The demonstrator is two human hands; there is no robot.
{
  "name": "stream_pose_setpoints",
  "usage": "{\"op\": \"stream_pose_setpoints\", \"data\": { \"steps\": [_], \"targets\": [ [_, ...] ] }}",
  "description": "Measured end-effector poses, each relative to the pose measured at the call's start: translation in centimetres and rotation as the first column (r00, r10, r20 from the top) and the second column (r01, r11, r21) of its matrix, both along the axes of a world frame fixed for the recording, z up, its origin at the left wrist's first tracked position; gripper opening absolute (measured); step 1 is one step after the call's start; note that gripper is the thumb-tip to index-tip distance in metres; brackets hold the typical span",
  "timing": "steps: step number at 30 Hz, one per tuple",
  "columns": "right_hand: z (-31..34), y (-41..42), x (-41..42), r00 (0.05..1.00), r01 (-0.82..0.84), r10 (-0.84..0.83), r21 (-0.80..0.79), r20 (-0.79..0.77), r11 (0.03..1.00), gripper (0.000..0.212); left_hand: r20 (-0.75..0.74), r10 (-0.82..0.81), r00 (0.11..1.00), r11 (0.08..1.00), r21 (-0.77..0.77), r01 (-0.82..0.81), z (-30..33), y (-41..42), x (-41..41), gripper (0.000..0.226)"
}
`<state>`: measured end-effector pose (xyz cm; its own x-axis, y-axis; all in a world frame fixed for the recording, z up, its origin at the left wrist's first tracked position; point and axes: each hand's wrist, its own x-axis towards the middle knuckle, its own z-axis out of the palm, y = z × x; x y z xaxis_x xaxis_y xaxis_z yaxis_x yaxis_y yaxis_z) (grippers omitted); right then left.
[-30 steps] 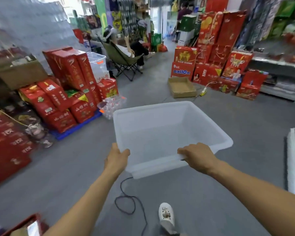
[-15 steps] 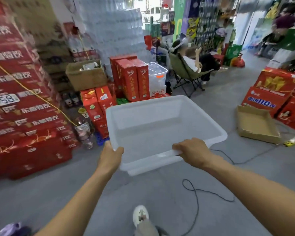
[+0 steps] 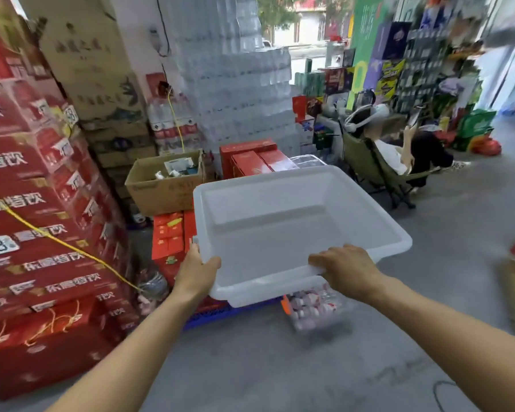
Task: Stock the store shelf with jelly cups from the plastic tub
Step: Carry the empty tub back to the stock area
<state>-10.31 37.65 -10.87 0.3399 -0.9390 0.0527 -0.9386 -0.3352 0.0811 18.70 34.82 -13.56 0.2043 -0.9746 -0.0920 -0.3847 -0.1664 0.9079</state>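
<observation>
Swinging further left since the earlier frames, the view now puts the stacked red cartons along the left side, while the tub sits as before between the two hands. The left hand (image 3: 197, 270) is clenched on the near left corner of the plastic tub (image 3: 298, 233), thumb lying over the rim and fingers hidden underneath. The right hand (image 3: 344, 270) grasps the near rim further right, its fingers curled over the edge. Between and beyond the hands the tub is held off the floor, tilted so its open inside faces the camera; nothing can be seen in it. Just below the right hand, under the tub's near edge, a clear pack of jelly cups (image 3: 312, 307) lies on the grey floor (image 3: 280, 367), partly hidden by the tub. Left of the left hand rises a wall of red cartons (image 3: 36, 233), with a yellow cord (image 3: 57, 242) running slantwise across them. Beyond the left hand an open cardboard box (image 3: 164, 188) holds small items too blurred to tell. Beyond the tub stand more red boxes (image 3: 250, 159) and a tall stack of shrink-wrapped bottles (image 3: 235, 84). Far beyond the right hand a person (image 3: 399, 150) reclines in a folding chair (image 3: 369, 168).
</observation>
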Motion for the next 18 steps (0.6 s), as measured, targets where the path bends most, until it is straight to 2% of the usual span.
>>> {"op": "stream_pose_setpoints", "data": {
  "steps": [11,14,18],
  "targets": [
    [0.9,-33.6,-3.6,0.994,-0.110,0.109,-0.057,-0.024,0.992,0.012,-0.060,0.054,0.997,0.998,0.027,-0.053,1.1,-31.5,-4.0,0.028],
    [1.1,-43.2,-4.7,0.991,-0.127,0.126,-0.018,-0.034,0.992,0.012,-0.090,0.068,0.994,0.996,0.072,-0.061,0.7,-40.0,-5.1,0.041],
    [0.2,-53.9,-4.9,0.987,-0.155,0.156,0.034,-0.039,0.987,0.014,-0.134,0.165,0.977,0.979,0.142,-0.146,0.2,-49.6,-6.3,0.035]
  ]
}}
